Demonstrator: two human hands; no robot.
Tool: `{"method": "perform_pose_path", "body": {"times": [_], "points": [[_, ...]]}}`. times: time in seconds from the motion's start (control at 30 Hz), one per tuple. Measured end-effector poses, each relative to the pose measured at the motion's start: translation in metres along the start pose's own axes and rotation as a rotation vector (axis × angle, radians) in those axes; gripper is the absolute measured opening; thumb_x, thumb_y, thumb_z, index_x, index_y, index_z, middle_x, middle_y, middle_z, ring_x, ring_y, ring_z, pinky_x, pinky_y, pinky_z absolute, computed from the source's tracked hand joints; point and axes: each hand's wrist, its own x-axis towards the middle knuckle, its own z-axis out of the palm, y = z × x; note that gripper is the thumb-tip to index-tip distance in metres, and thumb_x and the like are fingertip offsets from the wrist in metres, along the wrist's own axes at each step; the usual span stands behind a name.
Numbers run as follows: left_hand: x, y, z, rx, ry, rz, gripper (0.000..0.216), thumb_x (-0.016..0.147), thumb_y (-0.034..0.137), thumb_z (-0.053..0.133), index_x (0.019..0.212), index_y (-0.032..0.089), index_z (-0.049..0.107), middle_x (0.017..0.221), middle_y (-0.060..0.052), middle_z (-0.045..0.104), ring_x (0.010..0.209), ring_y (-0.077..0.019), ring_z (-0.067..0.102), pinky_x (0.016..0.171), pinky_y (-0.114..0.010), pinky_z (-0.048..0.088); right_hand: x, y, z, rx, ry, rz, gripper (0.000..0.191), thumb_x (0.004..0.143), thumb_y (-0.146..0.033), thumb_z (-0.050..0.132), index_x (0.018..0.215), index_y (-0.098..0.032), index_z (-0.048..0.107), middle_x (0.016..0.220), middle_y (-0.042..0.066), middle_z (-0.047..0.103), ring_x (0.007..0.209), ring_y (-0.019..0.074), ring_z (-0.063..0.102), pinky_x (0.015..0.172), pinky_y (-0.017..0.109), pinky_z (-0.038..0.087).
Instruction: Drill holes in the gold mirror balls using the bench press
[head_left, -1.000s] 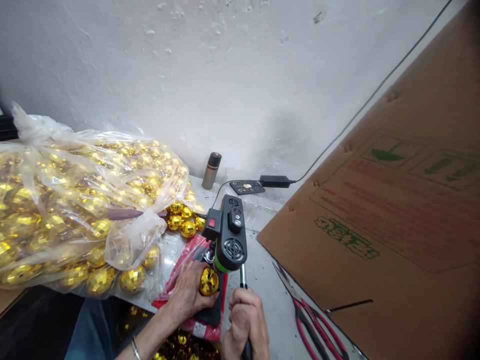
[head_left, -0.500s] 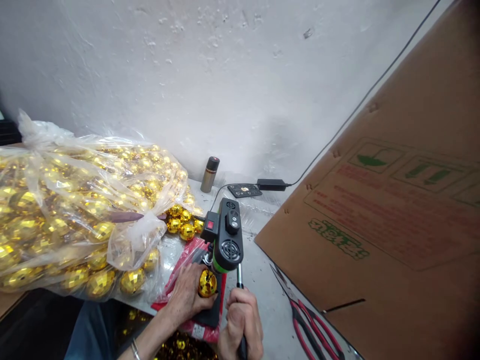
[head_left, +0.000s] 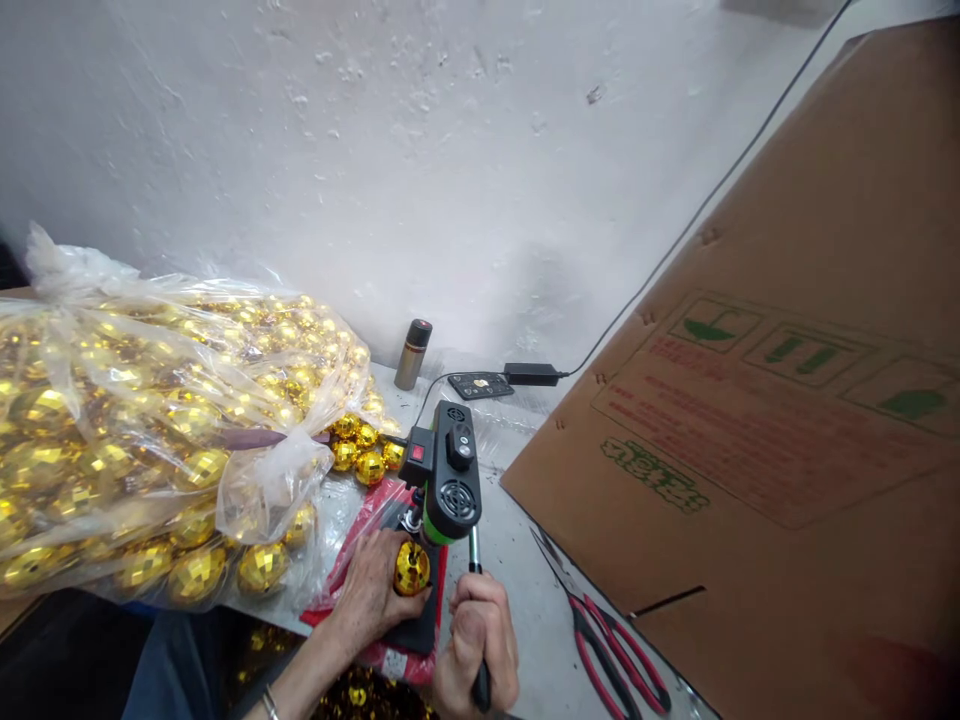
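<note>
My left hand [head_left: 373,592] is closed around a gold mirror-faceted ball [head_left: 412,569], keeping it under the head of a small black bench drill press [head_left: 454,470] with a green band. The ball's top sits beside the drill head; whether a bit touches it is hidden. My right hand [head_left: 480,640] is wrapped round the black grip of the press's metal lever [head_left: 474,550], which points down toward me. Below the press lies its dark base [head_left: 420,630], resting on a red plastic packet [head_left: 319,606].
A clear bag [head_left: 180,400] of gold balls fills the left, with several loose balls [head_left: 368,467] beside it. Red-handled scissors [head_left: 600,640] lie right, near a large cardboard box [head_left: 720,420]. Behind stand a spray can [head_left: 412,354] and a black power adapter [head_left: 532,374].
The view has shifted slightly, so everything sits a little further left. Both hands keep the same grips on the ball and the lever.
</note>
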Motion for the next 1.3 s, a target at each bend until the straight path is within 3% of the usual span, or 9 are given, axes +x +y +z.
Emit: {"method": "perform_pose_path", "body": {"times": [0.37, 0.63, 0.73, 0.83, 1.0, 1.13, 1.2, 1.3], "points": [[0.005, 0.004, -0.01, -0.051, -0.066, -0.031, 0.051, 0.074, 0.037, 0.081, 0.119, 0.016, 0.073, 0.11, -0.016, 0.08, 0.107, -0.0421, 0.075, 0.096, -0.059, 0.057, 0.001, 0.0, 0.006, -0.013, 0.033, -0.03, 0.032, 0.104, -0.005, 0.039, 0.081, -0.024, 0.05, 0.074, -0.003, 0.056, 0.063, 0.0128, 0.056, 0.061, 0.027, 0.044], [0.006, 0.001, -0.013, -0.066, -0.071, -0.011, 0.044, 0.075, 0.039, 0.082, 0.114, 0.021, 0.074, 0.108, -0.013, 0.082, 0.105, -0.0395, 0.076, 0.096, -0.055, 0.058, -0.009, 0.008, 0.004, -0.088, -0.013, -0.148, 0.033, 0.111, -0.015, 0.038, 0.083, -0.024, 0.054, 0.074, -0.003, 0.062, 0.064, 0.0131, 0.062, 0.078, 0.031, 0.057], [0.007, 0.002, -0.012, -0.067, -0.05, -0.015, 0.042, 0.075, 0.037, 0.082, 0.113, 0.022, 0.074, 0.107, -0.013, 0.082, 0.104, -0.039, 0.076, 0.095, -0.054, 0.059, -0.004, 0.005, 0.003, -0.072, -0.031, -0.167, 0.033, 0.111, -0.018, 0.038, 0.082, -0.024, 0.052, 0.074, -0.003, 0.062, 0.063, 0.013, 0.062, 0.069, 0.028, 0.057], [0.007, 0.003, -0.01, -0.072, -0.021, -0.022, 0.041, 0.074, 0.036, 0.082, 0.112, 0.021, 0.075, 0.107, -0.013, 0.081, 0.104, -0.0392, 0.077, 0.095, -0.055, 0.06, 0.02, -0.011, -0.003, -0.036, -0.07, -0.127, 0.032, 0.109, -0.013, 0.039, 0.081, -0.024, 0.051, 0.072, -0.003, 0.058, 0.06, 0.0114, 0.058, 0.055, 0.022, 0.049], [-0.018, -0.019, 0.0, -0.076, -0.008, 0.035, 0.058, 0.076, 0.036, 0.084, 0.132, 0.024, 0.072, 0.121, -0.017, 0.081, 0.114, -0.0424, 0.076, 0.101, -0.063, 0.06, 0.076, -0.042, -0.013, -0.007, -0.123, 0.027, 0.029, 0.107, -0.008, 0.047, 0.082, -0.023, 0.053, 0.069, -0.005, 0.053, 0.057, 0.0093, 0.052, 0.052, 0.019, 0.044], [-0.048, -0.052, -0.009, -0.047, -0.095, 0.122, 0.098, 0.062, 0.052, 0.098, 0.149, 0.027, 0.064, 0.145, -0.023, 0.071, 0.134, -0.0514, 0.066, 0.11, -0.068, 0.055, 0.077, -0.04, -0.011, 0.021, -0.118, 0.036, 0.029, 0.108, -0.008, 0.047, 0.084, -0.024, 0.053, 0.07, -0.004, 0.053, 0.059, 0.0093, 0.053, 0.054, 0.018, 0.044], [-0.042, -0.056, -0.026, -0.043, -0.089, 0.117, 0.099, 0.072, 0.062, 0.092, 0.157, 0.028, 0.056, 0.16, -0.022, 0.061, 0.146, -0.049, 0.058, 0.115, -0.064, 0.054, 0.064, -0.034, -0.01, 0.046, -0.136, 0.035, 0.026, 0.108, -0.008, 0.046, 0.089, -0.023, 0.055, 0.074, -0.003, 0.056, 0.062, 0.0102, 0.056, 0.057, 0.019, 0.046], [0.006, -0.041, -0.056, 0.067, 0.052, -0.032, 0.06, 0.104, 0.054, 0.057, 0.156, 0.024, 0.055, 0.159, -0.02, 0.061, 0.148, -0.0389, 0.058, 0.12, -0.058, 0.05, 0.047, -0.032, -0.007, 0.088, -0.114, 0.09, 0.024, 0.109, -0.008, 0.045, 0.092, -0.023, 0.055, 0.076, -0.001, 0.057, 0.065, 0.0115, 0.056, 0.061, 0.022, 0.046]]}}
